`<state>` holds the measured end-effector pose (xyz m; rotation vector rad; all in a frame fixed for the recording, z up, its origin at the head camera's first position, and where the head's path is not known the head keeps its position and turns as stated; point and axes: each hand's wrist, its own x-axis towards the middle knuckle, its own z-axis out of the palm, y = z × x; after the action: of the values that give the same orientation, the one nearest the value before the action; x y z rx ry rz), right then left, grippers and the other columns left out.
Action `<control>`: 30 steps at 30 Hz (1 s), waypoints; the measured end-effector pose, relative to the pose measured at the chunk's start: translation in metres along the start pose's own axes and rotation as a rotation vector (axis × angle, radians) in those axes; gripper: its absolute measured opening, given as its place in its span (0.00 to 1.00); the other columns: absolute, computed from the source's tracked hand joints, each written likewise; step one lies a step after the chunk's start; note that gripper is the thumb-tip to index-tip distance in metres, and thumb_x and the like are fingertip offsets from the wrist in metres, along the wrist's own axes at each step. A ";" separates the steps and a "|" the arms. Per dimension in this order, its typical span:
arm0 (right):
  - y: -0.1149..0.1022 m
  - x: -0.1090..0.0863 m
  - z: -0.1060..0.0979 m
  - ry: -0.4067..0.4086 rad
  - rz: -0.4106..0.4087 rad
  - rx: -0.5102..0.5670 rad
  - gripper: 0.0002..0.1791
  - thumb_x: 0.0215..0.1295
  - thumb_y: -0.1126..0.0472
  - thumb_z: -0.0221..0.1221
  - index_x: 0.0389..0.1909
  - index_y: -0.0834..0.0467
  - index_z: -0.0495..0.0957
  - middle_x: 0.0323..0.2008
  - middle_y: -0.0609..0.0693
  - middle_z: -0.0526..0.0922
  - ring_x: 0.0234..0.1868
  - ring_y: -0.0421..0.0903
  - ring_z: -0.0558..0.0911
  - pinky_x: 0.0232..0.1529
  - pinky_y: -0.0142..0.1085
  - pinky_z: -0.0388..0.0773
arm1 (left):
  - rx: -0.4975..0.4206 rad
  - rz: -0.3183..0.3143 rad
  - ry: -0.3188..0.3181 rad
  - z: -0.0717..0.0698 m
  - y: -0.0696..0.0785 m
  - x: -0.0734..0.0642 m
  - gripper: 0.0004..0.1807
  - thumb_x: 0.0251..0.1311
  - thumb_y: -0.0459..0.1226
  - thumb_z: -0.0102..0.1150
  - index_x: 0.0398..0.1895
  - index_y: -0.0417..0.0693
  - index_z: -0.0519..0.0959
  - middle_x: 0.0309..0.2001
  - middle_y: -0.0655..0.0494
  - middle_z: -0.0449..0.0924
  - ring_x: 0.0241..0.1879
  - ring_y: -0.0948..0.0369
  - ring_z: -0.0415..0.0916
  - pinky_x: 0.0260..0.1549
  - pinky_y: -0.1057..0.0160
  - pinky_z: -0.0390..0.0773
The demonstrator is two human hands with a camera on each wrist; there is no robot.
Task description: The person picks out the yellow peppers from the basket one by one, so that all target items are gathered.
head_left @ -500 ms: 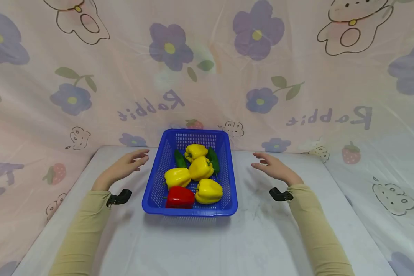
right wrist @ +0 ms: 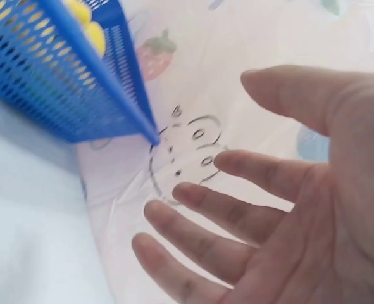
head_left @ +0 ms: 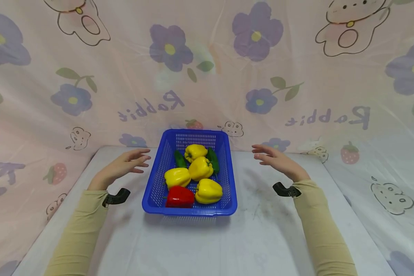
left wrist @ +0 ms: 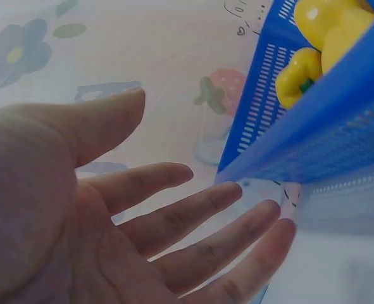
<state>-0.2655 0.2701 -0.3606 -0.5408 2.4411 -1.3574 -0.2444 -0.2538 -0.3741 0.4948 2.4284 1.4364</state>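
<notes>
Left hand (head_left: pixel 123 165) and right hand (head_left: pixel 279 163) hover with fingers apart, holding nothing, to either side of the blue basket (head_left: pixel 189 211) toward the worktop's (head_left: pixel 193 249) far edge. Its plastic looks stiff and light — though the load (four yellow peppers (head_left: pixel 208 191), one red pepper (head_left: pixel 180 197), two green vegetables (head_left: pixel 180 159)) likely adds weight and could roll — so the left and right rims seem the best holds.

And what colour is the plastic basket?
The plastic basket is blue; the head view shows it best.

Basket (right wrist: pixel 111 82) partly cut off, R wrist cam.
</notes>
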 end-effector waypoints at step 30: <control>-0.067 0.027 0.053 -0.239 -0.162 0.034 0.25 0.73 0.54 0.50 0.69 0.52 0.61 0.62 0.53 0.70 0.58 0.51 0.74 0.58 0.51 0.71 | -0.086 -0.079 0.024 0.022 -0.007 0.005 0.37 0.63 0.37 0.61 0.70 0.33 0.56 0.54 0.32 0.68 0.39 0.49 0.80 0.37 0.53 0.83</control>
<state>-0.2543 0.1856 -0.3324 -0.8555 2.2187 -1.3080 -0.2415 -0.2374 -0.3905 0.3601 2.3642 1.5147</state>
